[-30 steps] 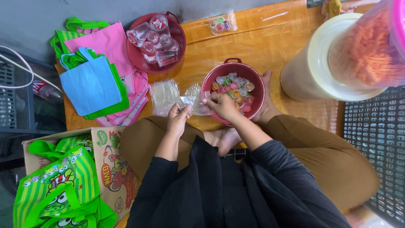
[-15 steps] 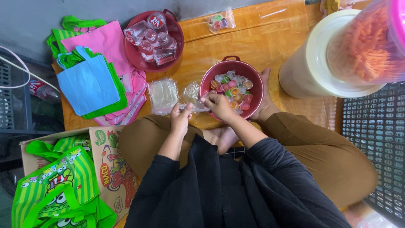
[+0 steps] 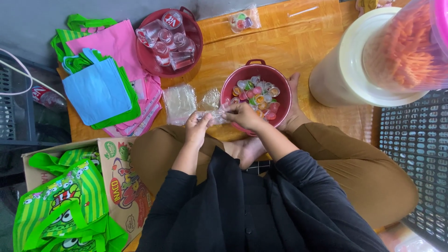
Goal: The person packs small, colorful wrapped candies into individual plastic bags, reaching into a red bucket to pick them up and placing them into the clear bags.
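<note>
Both hands pinch one small clear plastic bag (image 3: pixel 211 116) in front of the person, beside one red basin (image 3: pixel 257 95): the left hand (image 3: pixel 197 128) has a closed grip on its edge, the right hand (image 3: pixel 242 115) on its mouth. Many colourful jelly cups (image 3: pixel 258 95) fill this basin; a second red basin (image 3: pixel 170 44) holds about five clear cups.

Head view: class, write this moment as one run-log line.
left hand: holds clear bag | right hand: pinches bag mouth | beside: red bowl of jelly cups
</note>
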